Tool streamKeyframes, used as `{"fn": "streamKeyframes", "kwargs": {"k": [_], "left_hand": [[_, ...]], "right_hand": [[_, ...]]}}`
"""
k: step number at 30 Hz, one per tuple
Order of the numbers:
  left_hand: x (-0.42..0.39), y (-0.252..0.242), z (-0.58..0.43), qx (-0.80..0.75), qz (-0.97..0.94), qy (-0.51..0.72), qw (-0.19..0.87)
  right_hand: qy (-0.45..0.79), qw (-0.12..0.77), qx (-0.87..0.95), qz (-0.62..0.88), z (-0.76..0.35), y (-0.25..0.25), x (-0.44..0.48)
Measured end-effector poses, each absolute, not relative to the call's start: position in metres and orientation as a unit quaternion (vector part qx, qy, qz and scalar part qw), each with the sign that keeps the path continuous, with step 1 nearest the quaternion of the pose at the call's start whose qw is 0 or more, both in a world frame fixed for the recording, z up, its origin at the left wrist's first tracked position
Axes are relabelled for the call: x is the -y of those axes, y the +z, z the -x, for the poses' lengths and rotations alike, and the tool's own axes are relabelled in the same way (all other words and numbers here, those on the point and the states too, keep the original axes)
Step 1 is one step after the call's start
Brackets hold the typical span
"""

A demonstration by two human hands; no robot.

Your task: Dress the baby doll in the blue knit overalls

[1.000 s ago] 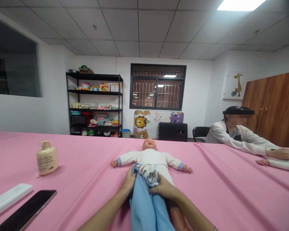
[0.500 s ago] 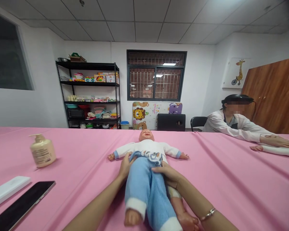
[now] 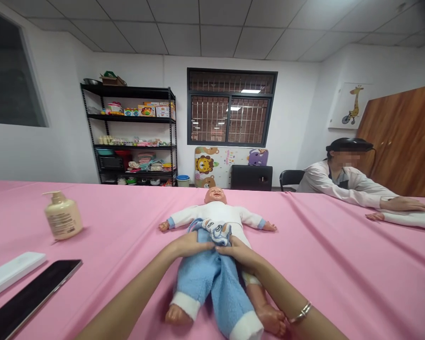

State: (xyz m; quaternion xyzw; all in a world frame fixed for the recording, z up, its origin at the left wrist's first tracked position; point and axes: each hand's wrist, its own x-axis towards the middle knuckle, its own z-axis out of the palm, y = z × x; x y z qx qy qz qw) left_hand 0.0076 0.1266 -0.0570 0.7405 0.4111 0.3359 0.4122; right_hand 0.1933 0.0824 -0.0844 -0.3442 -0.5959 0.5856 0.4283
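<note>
A baby doll (image 3: 216, 219) lies on its back on a pink-covered table (image 3: 322, 264), wearing a white top. Blue fleece trousers (image 3: 201, 278) with white cuffs cover its lower body, and a bare doll foot (image 3: 177, 315) sticks out of the cuff on the left. The doll's other leg (image 3: 258, 300) lies bare beside the right trouser leg. A white-and-blue printed fold of cloth (image 3: 216, 231) sits at the doll's belly. My left hand (image 3: 190, 244) and my right hand (image 3: 238, 255) both grip the trousers' top edge at the doll's waist.
To the left stand a lotion pump bottle (image 3: 63, 217), a white oblong box (image 3: 12, 276) and a black smartphone (image 3: 35, 295). At the right, a seated co-worker (image 3: 340, 179) rests a hand (image 3: 403, 204) on a white-sleeved item (image 3: 411, 219). Stocked shelves (image 3: 127, 134) stand behind.
The trousers have slid up the doll's leg, and a bare foot now shows past the left cuff. My hands have drawn closer together at the waist. The view has tilted slightly downward.
</note>
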Motion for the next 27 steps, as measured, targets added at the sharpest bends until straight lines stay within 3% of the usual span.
{"fn": "streamKeyframes", "kwargs": {"k": [2, 7, 12, 15, 17, 20, 24, 27], "left_hand": [[-0.123, -0.061, -0.012, -0.356, -0.744, 0.336, 0.456], [-0.121, -0.061, -0.005, -0.390, -0.665, 0.325, 0.547], [-0.124, -0.058, 0.012, -0.366, -0.635, 0.266, 0.626], [-0.128, -0.059, 0.014, -0.376, -0.638, 0.259, 0.620], [-0.130, -0.059, 0.010, -0.406, -0.678, 0.270, 0.551], [-0.126, -0.057, -0.003, -0.474, -0.742, 0.332, 0.338], [-0.110, -0.047, -0.023, -0.346, -0.858, 0.363, 0.109], [-0.097, -0.037, -0.031, -0.291, -0.902, 0.319, -0.011]], "right_hand": [[0.519, 0.440, 0.635, 0.366, -0.191, -0.081, -0.083], [0.328, 0.517, 0.669, 0.421, -0.196, -0.068, -0.089], [0.311, 0.560, 0.592, 0.488, -0.221, -0.069, -0.108], [0.297, 0.576, 0.555, 0.521, -0.233, -0.074, -0.118], [0.291, 0.585, 0.548, 0.522, -0.235, -0.073, -0.119], [0.337, 0.571, 0.579, 0.475, -0.227, -0.060, -0.106], [0.419, 0.487, 0.659, 0.391, -0.206, -0.035, -0.084], [0.378, 0.475, 0.681, 0.408, -0.202, -0.033, -0.083]]}}
